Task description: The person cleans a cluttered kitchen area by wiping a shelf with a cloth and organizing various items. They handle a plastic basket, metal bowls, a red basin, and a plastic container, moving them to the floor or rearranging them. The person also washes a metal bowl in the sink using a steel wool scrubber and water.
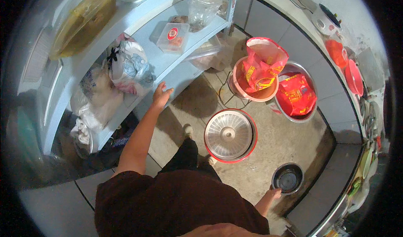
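Observation:
My left hand (pixel 162 95) reaches forward with its fingers apart and nothing in them, beside the edge of the light-blue shelf unit (pixel 157 67). Nearest to it on the shelf is a bundled bag (pixel 130 65) with a white, blue and pink pattern. Low on the right, my right hand (pixel 275 193) grips the rim of a dark round bowl (pixel 288 179). The bowl's inside faces up, and I can make out nothing in it. Between my hands a round pot (pixel 228 135) with a ribbed metal cover and a red rim stands on the floor.
A pink bucket (pixel 238 79) on a wire stand holds an open red bag (pixel 262 67). Beside it, a metal basin (pixel 308 75) contains another red bag (pixel 298 94). A clear plastic box (pixel 173 37) sits on the shelf. A tiled counter (pixel 340 86) with kitchenware curves along the right.

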Action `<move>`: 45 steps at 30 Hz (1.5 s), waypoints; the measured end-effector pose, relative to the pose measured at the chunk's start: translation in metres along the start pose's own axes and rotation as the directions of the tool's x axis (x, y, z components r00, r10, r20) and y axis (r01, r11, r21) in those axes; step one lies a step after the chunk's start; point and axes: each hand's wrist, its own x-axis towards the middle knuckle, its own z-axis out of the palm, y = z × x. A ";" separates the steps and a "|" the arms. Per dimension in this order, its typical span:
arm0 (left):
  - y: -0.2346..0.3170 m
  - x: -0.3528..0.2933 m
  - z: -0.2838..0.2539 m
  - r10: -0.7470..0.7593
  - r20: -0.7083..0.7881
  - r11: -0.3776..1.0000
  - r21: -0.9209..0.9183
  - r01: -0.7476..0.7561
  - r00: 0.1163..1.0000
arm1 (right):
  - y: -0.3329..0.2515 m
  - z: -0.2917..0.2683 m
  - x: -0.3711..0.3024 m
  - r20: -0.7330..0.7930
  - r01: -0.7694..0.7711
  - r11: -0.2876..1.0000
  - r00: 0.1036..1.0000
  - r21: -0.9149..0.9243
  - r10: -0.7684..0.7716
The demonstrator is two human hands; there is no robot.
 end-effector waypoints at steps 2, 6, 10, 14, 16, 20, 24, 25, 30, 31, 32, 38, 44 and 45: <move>0.009 0.036 0.012 0.124 -0.056 0.987 0.108 -0.117 0.991 | -0.007 0.002 -0.019 -0.050 -0.036 0.999 0.998 0.002 0.036; 0.065 0.103 0.045 0.339 -0.100 0.848 0.462 -0.258 0.935 | 0.007 0.004 -0.037 0.063 0.087 0.990 0.994 0.112 -0.095; 0.094 0.178 0.064 0.515 -0.015 0.649 0.660 -0.378 0.857 | 0.013 0.051 -0.117 0.196 0.031 0.991 0.979 0.129 -0.056; 0.111 0.239 0.085 0.480 0.104 0.509 0.776 -0.373 0.871 | 0.020 0.115 -0.225 0.418 -0.100 0.987 0.908 0.129 0.038; 0.113 0.253 0.093 0.393 0.125 0.453 0.836 -0.310 0.911 | 0.045 0.141 -0.243 0.490 -0.102 0.982 0.872 0.161 0.010; 0.099 0.272 0.087 0.263 0.152 0.435 0.863 -0.258 0.953 | 0.057 0.187 -0.311 0.504 -0.179 0.984 0.851 0.019 0.145; 0.091 0.273 0.074 0.257 0.125 0.385 0.896 -0.220 0.958 | 0.059 0.210 -0.345 0.660 -0.125 0.986 0.751 0.112 0.020; 0.089 0.272 0.068 0.255 0.119 0.390 0.896 -0.214 0.960 | 0.060 0.213 -0.346 0.687 -0.137 0.987 0.725 0.079 0.046; 0.079 0.268 0.026 0.269 0.141 0.372 0.898 -0.237 0.953 | 0.060 0.237 -0.369 0.779 -0.196 0.980 0.619 0.037 0.094; 0.076 0.266 0.019 0.248 0.130 0.360 0.908 -0.216 0.960 | 0.063 0.236 -0.368 0.793 -0.167 0.986 0.600 -0.004 0.105; 0.075 0.263 0.015 0.227 0.120 0.347 0.917 -0.195 0.966 | 0.063 0.238 -0.372 0.782 -0.184 0.983 0.613 -0.001 0.115; 0.087 0.279 0.017 0.556 0.148 0.343 0.855 -0.388 0.818 | 0.063 0.250 -0.390 0.813 -0.116 0.992 0.573 -0.048 0.107; 0.101 0.428 0.065 0.694 0.134 0.453 0.683 -0.573 0.708 | 0.082 0.279 -0.407 0.789 -0.085 0.996 0.608 -0.042 0.085; 0.103 0.448 0.076 0.664 0.136 0.466 0.694 -0.549 0.735 | 0.098 0.280 -0.400 0.772 -0.108 0.992 0.625 -0.062 0.117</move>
